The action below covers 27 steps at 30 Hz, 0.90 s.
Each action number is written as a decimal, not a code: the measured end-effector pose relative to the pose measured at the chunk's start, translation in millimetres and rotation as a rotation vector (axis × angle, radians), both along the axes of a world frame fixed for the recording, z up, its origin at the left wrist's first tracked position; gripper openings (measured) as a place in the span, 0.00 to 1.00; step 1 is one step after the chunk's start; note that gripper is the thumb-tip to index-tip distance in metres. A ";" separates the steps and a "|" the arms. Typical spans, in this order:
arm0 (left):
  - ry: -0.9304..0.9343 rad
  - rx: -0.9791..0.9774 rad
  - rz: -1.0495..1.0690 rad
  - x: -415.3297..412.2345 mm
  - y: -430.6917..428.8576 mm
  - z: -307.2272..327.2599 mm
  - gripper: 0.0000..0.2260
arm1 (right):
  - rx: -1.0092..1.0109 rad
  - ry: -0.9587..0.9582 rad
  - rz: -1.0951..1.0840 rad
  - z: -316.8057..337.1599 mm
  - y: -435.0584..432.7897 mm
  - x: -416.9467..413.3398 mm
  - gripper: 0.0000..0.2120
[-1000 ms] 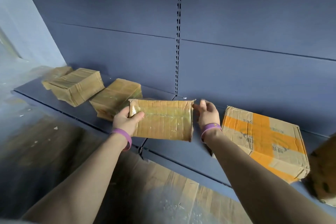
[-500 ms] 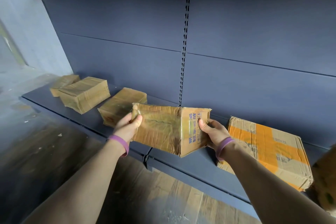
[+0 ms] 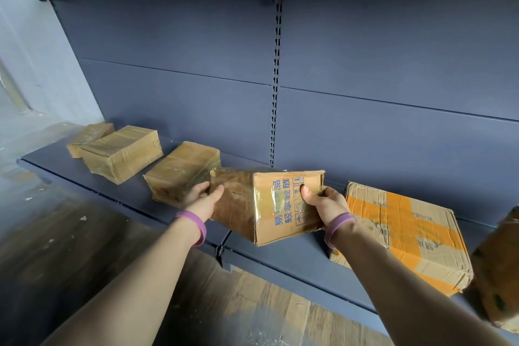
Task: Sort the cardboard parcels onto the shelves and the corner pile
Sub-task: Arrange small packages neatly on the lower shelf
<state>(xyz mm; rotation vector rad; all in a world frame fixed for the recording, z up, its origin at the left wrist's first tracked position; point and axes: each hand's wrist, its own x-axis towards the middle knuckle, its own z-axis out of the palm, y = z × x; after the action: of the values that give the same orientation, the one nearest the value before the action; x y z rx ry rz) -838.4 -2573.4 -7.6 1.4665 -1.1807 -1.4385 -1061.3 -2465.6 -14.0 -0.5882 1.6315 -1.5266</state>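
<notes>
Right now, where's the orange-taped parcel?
Head view, right side: the orange-taped parcel lies on the shelf, just right of the right hand and the held parcel.

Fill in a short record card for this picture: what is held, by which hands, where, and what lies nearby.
Held: printed parcel, tilted over the shelf
Left hand: grips its left end
Right hand: grips its printed end, thumb on the print
To the left: three taped parcels on the shelf
To the right: orange-taped parcel on the shelf

There are six cardboard parcels [image 3: 280,205] and one dark shelf [image 3: 280,255]. Two hands [image 3: 203,196] are seen, each with one purple wristband [image 3: 193,226].
</notes>
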 end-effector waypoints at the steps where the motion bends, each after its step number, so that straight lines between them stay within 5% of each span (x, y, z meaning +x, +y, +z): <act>1: 0.017 0.010 -0.005 -3.6 -1.5 1.4 0.17 | -0.007 0.001 -0.028 0.4 -1.5 0.1 0.08; 4: 0.148 0.052 -0.051 -17.2 1.7 12.1 0.08 | -0.014 -0.001 -0.120 -0.1 -7.7 -1.5 0.12; 7: 0.176 0.035 -0.175 -29.3 11.2 24.1 0.20 | -0.019 -0.013 -0.199 -1.5 -13.3 -2.0 0.16; 14: -0.088 -0.084 -0.400 -35.6 22.1 22.6 0.17 | 0.006 -0.007 -0.230 -5.7 -17.5 5.6 0.20; 16: -0.193 -0.132 -0.376 -35.2 20.6 16.4 0.19 | -0.005 -0.005 -0.192 -5.8 -17.2 10.4 0.18; 20: -0.029 -0.024 -0.254 -19.8 14.8 13.1 0.19 | -0.093 0.006 -0.127 -5.9 -20.5 15.2 0.05; 27: 0.075 0.035 -0.147 0.5 6.4 17.5 0.03 | -0.107 -0.142 -0.038 -5.0 -24.4 15.1 0.12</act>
<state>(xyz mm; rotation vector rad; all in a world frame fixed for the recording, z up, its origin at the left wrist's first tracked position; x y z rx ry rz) -837.9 -2567.0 9.9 1.3609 -1.2434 -1.6061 -1046.2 -2489.9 -19.0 -0.4962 1.4685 -1.6526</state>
